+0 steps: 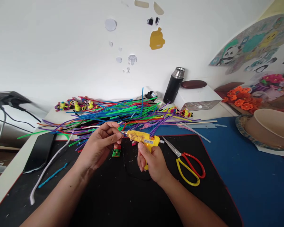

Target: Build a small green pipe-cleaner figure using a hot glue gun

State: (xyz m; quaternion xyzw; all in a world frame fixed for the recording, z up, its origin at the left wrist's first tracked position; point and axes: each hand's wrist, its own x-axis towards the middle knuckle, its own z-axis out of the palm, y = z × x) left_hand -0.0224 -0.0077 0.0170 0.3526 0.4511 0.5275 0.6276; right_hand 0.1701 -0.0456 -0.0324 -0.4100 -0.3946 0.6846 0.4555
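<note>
My right hand [153,160] is wrapped round the handle of a yellow glue gun [139,136], its nozzle pointing left. At the nozzle tip, my left hand [104,140] is pinched on something small that its fingers mostly hide. Just below those fingers a small green and red fuzzy piece [116,152] shows over the black mat [123,195]. A small pink-red bit [133,143] lies under the glue gun. Scissors with red and yellow handles [188,164] rest open-bladed or nearly closed, I cannot tell, right of my right hand.
Many coloured pipe cleaners [101,113] are heaped behind the mat. A phone [39,152], a white strip [49,167] and a blue twisted piece [52,175] lie left. A black flask [174,85] and white box [197,96] stand behind; a bowl [269,129] is right.
</note>
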